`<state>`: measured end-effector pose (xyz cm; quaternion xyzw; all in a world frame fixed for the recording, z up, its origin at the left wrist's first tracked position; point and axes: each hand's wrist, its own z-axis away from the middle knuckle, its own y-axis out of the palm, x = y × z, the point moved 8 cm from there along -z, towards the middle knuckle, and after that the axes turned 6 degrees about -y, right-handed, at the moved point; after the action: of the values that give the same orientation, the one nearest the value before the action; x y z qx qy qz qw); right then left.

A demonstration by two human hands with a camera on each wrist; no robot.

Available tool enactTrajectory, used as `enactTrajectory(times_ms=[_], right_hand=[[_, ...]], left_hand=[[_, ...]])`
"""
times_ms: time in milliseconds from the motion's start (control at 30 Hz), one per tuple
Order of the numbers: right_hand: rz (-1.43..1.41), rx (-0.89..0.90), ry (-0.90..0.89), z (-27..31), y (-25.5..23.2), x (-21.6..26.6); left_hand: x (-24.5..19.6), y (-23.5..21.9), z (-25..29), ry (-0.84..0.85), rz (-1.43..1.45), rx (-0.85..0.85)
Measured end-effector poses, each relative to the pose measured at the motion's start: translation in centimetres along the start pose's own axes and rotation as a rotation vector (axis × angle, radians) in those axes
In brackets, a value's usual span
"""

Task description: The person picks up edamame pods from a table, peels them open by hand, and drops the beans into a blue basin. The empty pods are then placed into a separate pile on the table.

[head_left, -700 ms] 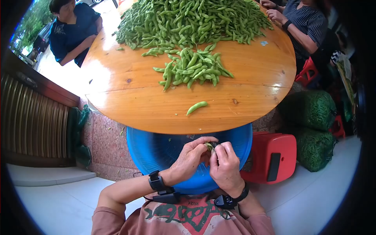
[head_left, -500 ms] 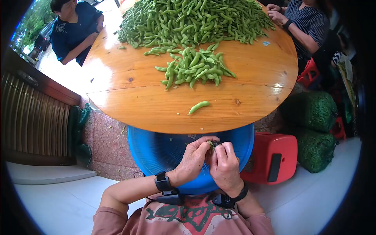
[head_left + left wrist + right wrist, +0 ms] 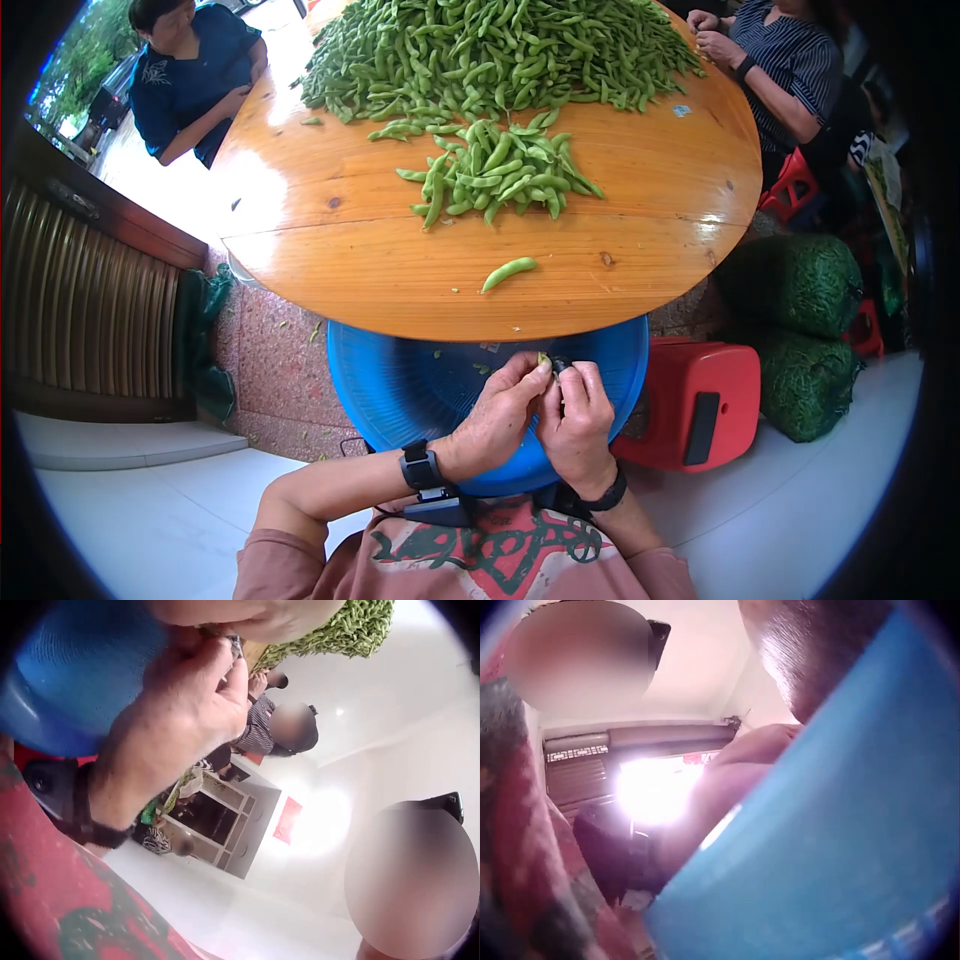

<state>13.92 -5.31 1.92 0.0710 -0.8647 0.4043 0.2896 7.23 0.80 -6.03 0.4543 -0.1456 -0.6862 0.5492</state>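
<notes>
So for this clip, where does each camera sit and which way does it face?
Head: looks down at both hands, left hand and right hand, pinching a pod over the blue basin; forearms and shirt show.
Left wrist: points up past the right hand at ceiling and room.
Right wrist: looks up along the blue basin; shirt at left.
All three views share the basin.

Round wooden table [image 3: 330, 260]. Far side: large heap of green pods [image 3: 500, 50]. Middle: smaller pile of pods [image 3: 500, 175], just beside the heap. Near edge: single pod [image 3: 507, 272], apart from both.
</notes>
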Motion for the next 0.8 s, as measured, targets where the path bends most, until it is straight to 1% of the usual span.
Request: enactTrajectory(times_ms=[67, 100, 167, 200, 267, 300, 333, 367, 400, 467, 533, 600, 667, 700, 733, 767, 800], right_hand=[[-0.098, -0.017, 0.029, -0.1, -0.4, -0.2], [-0.099, -0.017, 0.029, -0.1, -0.7, -0.2], [-0.228, 0.050, 0.141, -0.1, -0.5, -1.1], [-0.229, 0.051, 0.140, 0.0, -0.8, -1.4], [-0.487, 0.182, 0.441, 1.4, 0.6, -3.6], [-0.560, 0.208, 0.540, 1.6, 0.9, -3.8], [-0.560, 0.207, 0.541, 1.5, 1.0, -3.8], [-0.476, 0.164, 0.413, 0.8, 0.5, -3.2], [-0.392, 0.121, 0.284, 0.2, -0.1, -2.5], [-0.357, 0.118, 0.252, 0.0, -0.2, -2.2], [-0.324, 0.115, 0.219, -0.2, -0.3, -1.7], [-0.238, 0.061, 0.080, -0.6, -0.8, -0.2], [-0.229, 0.041, 0.048, -0.7, -0.8, 0.3], [-0.221, 0.022, 0.017, -0.7, -1.0, 0.6], [-0.220, 0.022, 0.016, -0.8, -1.4, 0.5], [-0.224, 0.033, 0.066, -0.8, -2.1, -0.1], [-0.229, 0.042, 0.116, -0.8, -2.9, -0.8]], left_hand=[[-0.2, -0.2, -0.2, 0.020, -0.124, 0.049], [-0.5, -0.3, 0.0, 0.020, -0.124, 0.048], [-1.6, -0.4, 0.4, 0.040, -0.482, 0.007], [-2.2, -0.6, 0.5, 0.041, -0.481, 0.007], [-2.2, -0.8, 0.6, -0.061, -0.513, 0.061], [-2.3, -0.8, 0.7, -0.062, -0.513, 0.061], [-2.2, -0.6, 0.8, -0.073, -0.411, 0.080], [-2.2, -0.5, 0.9, -0.085, -0.309, 0.099], [-2.1, -0.5, 0.8, -0.086, -0.309, 0.100], [-1.8, -0.3, 0.7, -0.069, -0.234, 0.168], [-1.4, -0.7, 0.5, -0.075, -0.180, 0.168], [-1.3, -0.8, 0.5, -0.081, -0.127, 0.170], [-1.5, -0.6, 0.5, -0.059, -0.044, 0.193], [-1.4, -1.1, 0.3, -0.060, -0.044, 0.193], [-1.2, -1.5, 0.0, -0.068, -0.188, 0.238], [-1.0, -1.7, 0.0, -0.076, -0.332, 0.281], [-1.5, -1.4, 0.4, -0.076, -0.333, 0.280]])
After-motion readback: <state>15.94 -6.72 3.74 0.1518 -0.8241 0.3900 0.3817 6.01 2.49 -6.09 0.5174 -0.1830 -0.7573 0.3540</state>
